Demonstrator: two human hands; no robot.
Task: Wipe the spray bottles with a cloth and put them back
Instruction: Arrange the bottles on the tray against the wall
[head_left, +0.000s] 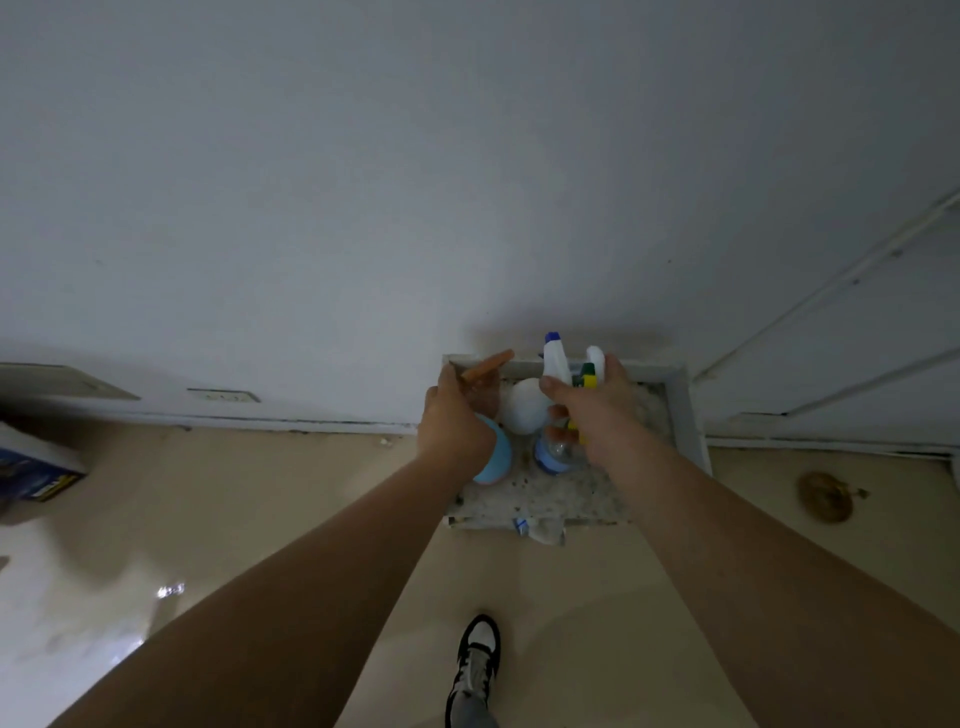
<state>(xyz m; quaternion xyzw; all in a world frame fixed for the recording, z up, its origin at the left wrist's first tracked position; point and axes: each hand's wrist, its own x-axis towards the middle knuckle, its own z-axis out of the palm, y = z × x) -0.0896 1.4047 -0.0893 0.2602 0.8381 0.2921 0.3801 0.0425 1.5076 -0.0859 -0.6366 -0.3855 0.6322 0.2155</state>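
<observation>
Reaching over a small speckled counter (540, 493) by the wall, a person's right hand (592, 400) has its fingers grasping 2 white spray bottles (555, 361), likely to lift them for wiping. The left hand (457, 415) clenches an orange strip (488, 365), perhaps the cloth, held ready.

One wide-angle head-worn view looks forward and down from above, near the speckled ledge (540, 499) against the wall (363, 208).

The ledge (540, 501) abuts the wall, left of the door (857, 338); the left spray bottle (491, 465) is at its left edge, gripped by the left hand (457, 415); the round bottle (522, 408) stands between both hands; the right spray bottle (553, 454) is right of it, gripped by the right hand (592, 400); a carton (36, 467) lies on the floor, far left.
</observation>
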